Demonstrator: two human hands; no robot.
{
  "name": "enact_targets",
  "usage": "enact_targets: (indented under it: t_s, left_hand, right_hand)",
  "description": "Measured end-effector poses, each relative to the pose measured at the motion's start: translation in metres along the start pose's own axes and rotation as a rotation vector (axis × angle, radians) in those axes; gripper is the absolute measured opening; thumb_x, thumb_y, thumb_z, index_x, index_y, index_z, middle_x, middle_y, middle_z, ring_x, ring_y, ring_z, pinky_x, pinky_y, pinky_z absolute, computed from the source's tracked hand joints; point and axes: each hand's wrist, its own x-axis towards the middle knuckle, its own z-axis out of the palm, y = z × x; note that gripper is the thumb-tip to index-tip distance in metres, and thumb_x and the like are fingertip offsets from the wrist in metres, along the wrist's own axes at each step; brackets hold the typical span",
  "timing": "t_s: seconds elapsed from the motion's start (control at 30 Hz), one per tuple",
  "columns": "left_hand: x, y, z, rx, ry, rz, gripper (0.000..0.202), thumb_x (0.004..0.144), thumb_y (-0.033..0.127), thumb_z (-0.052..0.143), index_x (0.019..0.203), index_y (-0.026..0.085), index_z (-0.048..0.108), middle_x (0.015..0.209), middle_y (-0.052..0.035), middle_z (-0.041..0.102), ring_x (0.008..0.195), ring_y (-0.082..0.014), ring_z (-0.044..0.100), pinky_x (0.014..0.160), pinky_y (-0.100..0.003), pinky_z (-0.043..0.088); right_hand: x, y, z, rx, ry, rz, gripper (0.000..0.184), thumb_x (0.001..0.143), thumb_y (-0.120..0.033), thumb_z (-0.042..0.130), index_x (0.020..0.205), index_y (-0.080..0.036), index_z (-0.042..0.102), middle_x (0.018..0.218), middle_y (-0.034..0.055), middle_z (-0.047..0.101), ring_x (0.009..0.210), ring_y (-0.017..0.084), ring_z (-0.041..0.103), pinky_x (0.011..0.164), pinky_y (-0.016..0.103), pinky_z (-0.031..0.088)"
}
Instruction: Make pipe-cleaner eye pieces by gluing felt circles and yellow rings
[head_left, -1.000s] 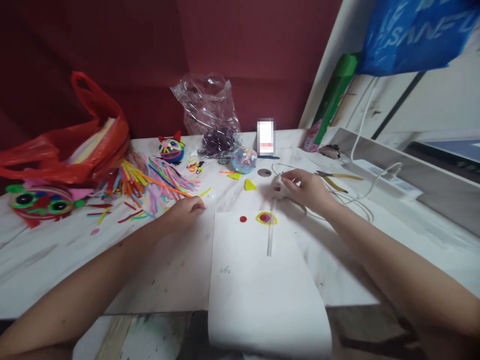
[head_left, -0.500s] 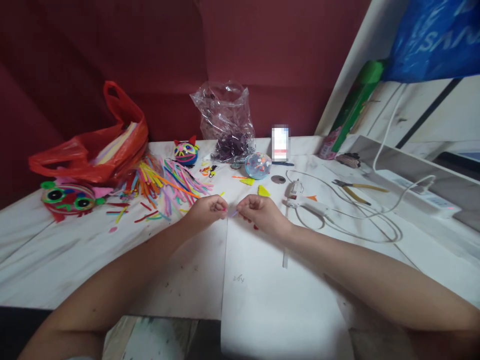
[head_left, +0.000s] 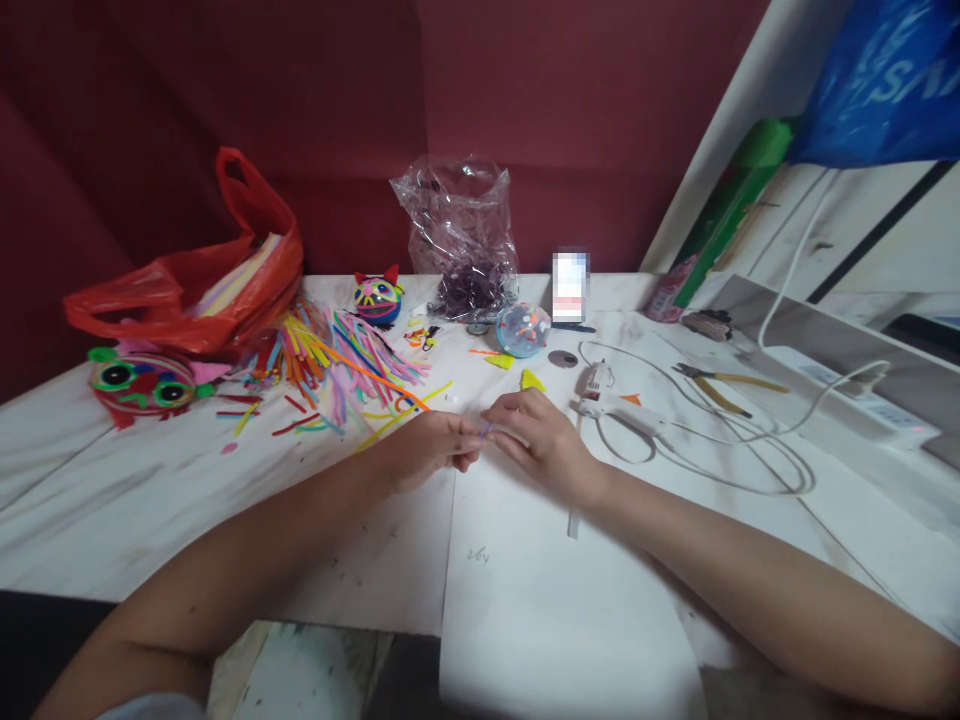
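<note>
Near the middle of the table, my left hand [head_left: 433, 446] and my right hand [head_left: 551, 442] meet fingertip to fingertip. Between them is a short purple piece of pipe cleaner [head_left: 486, 430], pinched from both sides and partly hidden by the fingers. A yellow pipe cleaner [head_left: 397, 420] lies just beyond my left hand. Behind my right hand are yellow fuzzy triangles [head_left: 532, 381]. A white hot glue gun [head_left: 600, 400] lies to the right of that hand.
At left are a loose bundle of pipe cleaners [head_left: 367, 350], a red plastic bag [head_left: 180, 300] and a decorated animal figure [head_left: 142, 385]. A second figure [head_left: 378, 296], a clear ball [head_left: 523, 332] and a clear bag [head_left: 469, 240] stand behind. Pliers [head_left: 716, 385] and looped cable [head_left: 795, 480] lie at right.
My hands have come together from slightly apart, and the fingers of both now meet at the purple piece. The view has shifted slightly, so the background sits farther right.
</note>
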Motion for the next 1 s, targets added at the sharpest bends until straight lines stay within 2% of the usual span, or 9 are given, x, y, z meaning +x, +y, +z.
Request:
enact_targets:
  t_s: [0.07, 0.13, 0.23, 0.37, 0.5, 0.6, 0.73, 0.83, 1.0]
  left_hand:
    - [-0.002, 0.001, 0.002, -0.026, -0.036, -0.009, 0.032, 0.062, 0.040, 0.073, 0.060, 0.014, 0.055, 0.057, 0.0016, 0.054, 0.054, -0.0085, 0.047, 0.056, -0.024, 0.035]
    - [-0.004, 0.001, 0.004, -0.059, -0.054, -0.007, 0.033, 0.061, 0.040, 0.074, 0.060, 0.014, 0.054, 0.056, 0.0022, 0.052, 0.055, -0.0087, 0.046, 0.057, -0.024, 0.036]
    - [-0.005, -0.001, 0.007, -0.098, -0.061, 0.001, 0.033, 0.061, 0.040, 0.074, 0.062, 0.014, 0.054, 0.054, 0.0030, 0.051, 0.054, -0.0082, 0.044, 0.057, -0.024, 0.035]
    - [-0.005, -0.007, 0.012, -0.128, -0.009, 0.071, 0.033, 0.060, 0.038, 0.076, 0.067, 0.014, 0.053, 0.055, 0.0032, 0.054, 0.054, -0.0079, 0.046, 0.058, -0.023, 0.035]
    - [-0.004, -0.012, 0.014, -0.028, 0.071, 0.169, 0.032, 0.063, 0.040, 0.073, 0.068, 0.015, 0.054, 0.059, 0.0020, 0.057, 0.055, -0.0085, 0.047, 0.060, -0.024, 0.037]
    - [-0.004, -0.014, 0.011, 0.063, 0.070, 0.178, 0.031, 0.066, 0.042, 0.069, 0.067, 0.015, 0.054, 0.058, 0.0021, 0.057, 0.055, -0.0091, 0.048, 0.060, -0.025, 0.039]
    - [-0.004, -0.013, 0.006, 0.146, 0.082, 0.172, 0.031, 0.068, 0.043, 0.068, 0.063, 0.015, 0.056, 0.058, 0.0016, 0.056, 0.056, -0.0097, 0.047, 0.061, -0.025, 0.039]
    - [-0.003, -0.013, 0.006, 0.092, 0.087, 0.184, 0.036, 0.068, 0.049, 0.066, 0.063, 0.014, 0.058, 0.061, -0.0004, 0.056, 0.059, -0.0104, 0.048, 0.061, -0.026, 0.038]
    - [-0.001, -0.013, 0.010, 0.080, 0.115, 0.139, 0.019, 0.061, 0.030, 0.069, 0.065, 0.014, 0.059, 0.056, 0.0042, 0.052, 0.055, -0.0079, 0.043, 0.057, -0.023, 0.032]
  right_hand:
    - [-0.003, 0.002, -0.006, -0.226, -0.001, -0.196, 0.023, 0.090, -0.018, 0.050, 0.109, -0.021, 0.061, 0.105, 0.0131, 0.062, 0.095, 0.023, 0.055, 0.077, 0.039, 0.048]
    - [-0.005, 0.004, -0.010, -0.361, -0.014, -0.304, 0.029, 0.090, -0.014, 0.047, 0.114, -0.022, 0.059, 0.111, 0.0133, 0.061, 0.101, 0.024, 0.053, 0.080, 0.041, 0.048]
    - [-0.006, 0.002, -0.011, -0.409, -0.063, -0.380, 0.025, 0.091, -0.011, 0.042, 0.106, -0.018, 0.061, 0.098, 0.0116, 0.064, 0.093, 0.022, 0.054, 0.075, 0.038, 0.048]
    - [-0.008, -0.005, -0.003, -0.340, 0.007, -0.288, 0.018, 0.092, -0.013, 0.042, 0.086, -0.015, 0.059, 0.069, 0.0073, 0.059, 0.068, 0.018, 0.050, 0.061, 0.031, 0.045]
    - [-0.010, -0.013, 0.006, -0.212, 0.104, -0.144, 0.016, 0.092, -0.016, 0.043, 0.081, -0.019, 0.053, 0.064, 0.0036, 0.057, 0.060, 0.016, 0.048, 0.053, 0.028, 0.041]
    - [-0.010, -0.015, 0.008, -0.170, 0.122, -0.093, 0.015, 0.093, -0.018, 0.042, 0.083, -0.020, 0.053, 0.065, 0.0028, 0.057, 0.060, 0.016, 0.051, 0.054, 0.027, 0.042]
    - [-0.009, -0.010, 0.005, -0.144, 0.124, -0.109, 0.015, 0.093, -0.017, 0.041, 0.085, -0.020, 0.053, 0.065, 0.0027, 0.058, 0.061, 0.017, 0.053, 0.053, 0.028, 0.042]
    - [-0.009, -0.005, 0.002, -0.128, 0.082, -0.137, 0.015, 0.093, -0.015, 0.041, 0.088, -0.019, 0.054, 0.064, 0.0027, 0.057, 0.061, 0.017, 0.051, 0.054, 0.028, 0.042]
    - [-0.011, -0.001, 0.000, -0.105, 0.032, -0.190, 0.015, 0.092, -0.012, 0.041, 0.089, -0.017, 0.055, 0.068, 0.0046, 0.058, 0.065, 0.017, 0.049, 0.056, 0.028, 0.043]
